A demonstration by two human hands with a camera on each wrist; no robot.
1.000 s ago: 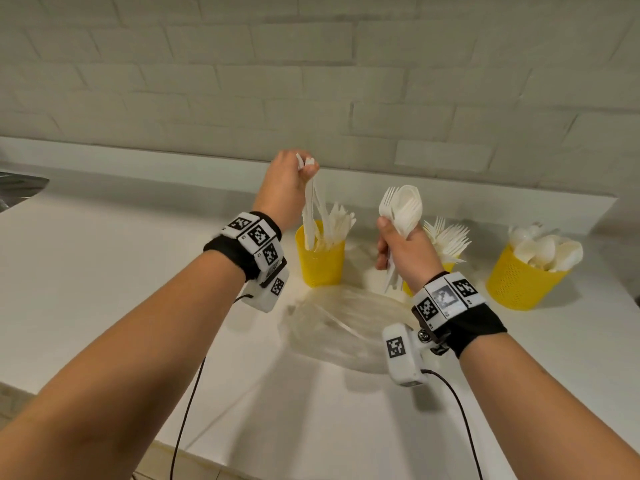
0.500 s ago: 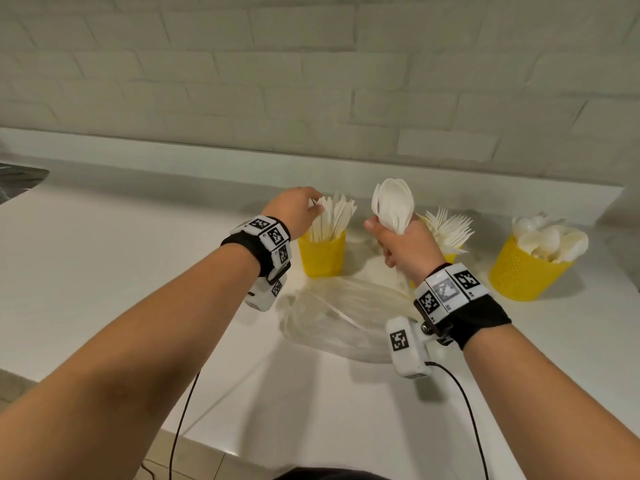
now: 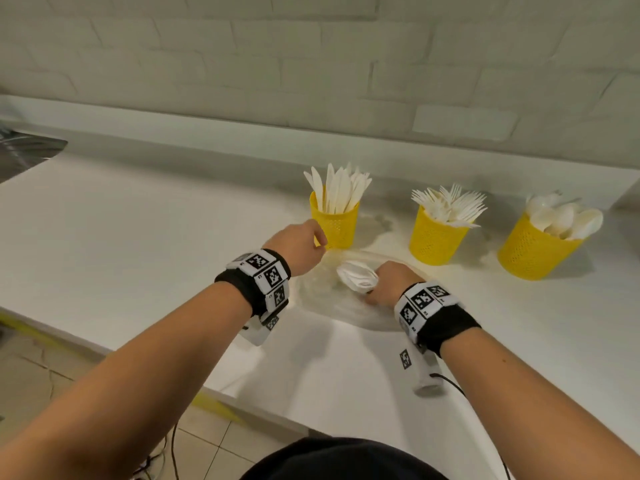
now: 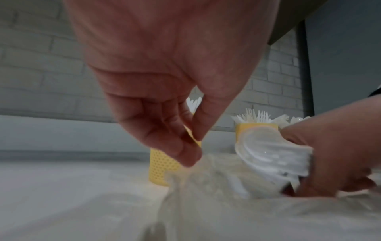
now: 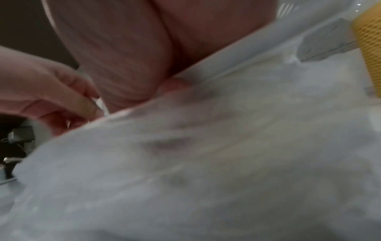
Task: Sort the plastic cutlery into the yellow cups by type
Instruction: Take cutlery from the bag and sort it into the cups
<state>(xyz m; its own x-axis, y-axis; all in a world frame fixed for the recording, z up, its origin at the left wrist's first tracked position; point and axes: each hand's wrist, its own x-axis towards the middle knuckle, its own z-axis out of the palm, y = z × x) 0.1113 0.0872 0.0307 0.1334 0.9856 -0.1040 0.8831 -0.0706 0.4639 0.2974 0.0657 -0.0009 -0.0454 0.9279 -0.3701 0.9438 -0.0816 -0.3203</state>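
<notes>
Three yellow cups stand in a row: knives point(image 3: 334, 216) on the left, forks point(image 3: 436, 237) in the middle, spoons point(image 3: 536, 251) on the right. A clear plastic bag point(image 3: 346, 310) lies crumpled in front of them. My right hand point(image 3: 375, 289) grips a bunch of white spoons point(image 3: 358, 277) low over the bag, bowls pointing left. My left hand point(image 3: 320, 242) is just in front of the knife cup. In the left wrist view its thumb and forefinger point(image 4: 193, 153) meet at a raised edge of the bag point(image 4: 206, 203), beside the spoons point(image 4: 268, 150).
The white counter point(image 3: 138, 237) runs left to a dark sink corner point(image 3: 24, 154) and back to a brick wall. Its front edge drops to a tiled floor at lower left. The right wrist view is blurred, filled by the bag point(image 5: 226, 163) with a yellow cup point(image 5: 369, 48) at right.
My left hand let the knives go into the left cup and dropped to the bag. My right hand came down from in front of the fork cup to the bag, still holding the spoons.
</notes>
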